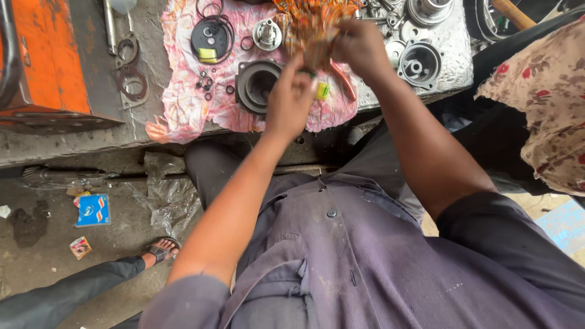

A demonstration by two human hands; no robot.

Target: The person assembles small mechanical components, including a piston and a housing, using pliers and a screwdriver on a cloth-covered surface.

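Standing close below: one purple work shirt [365, 262]. Spreading over the grey tabletop [91, 137]: one pink cloth [183, 97]. Resting there: one black round housing [257, 85]. Gripping one orange patterned rag [311, 27]: left hand [291, 100], right hand [361, 45], fingers pinching closed.

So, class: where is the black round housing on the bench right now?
In the head view, the housing sits on the pink cloth near the bench's front edge, just left of the left hand, with small rings beside it.
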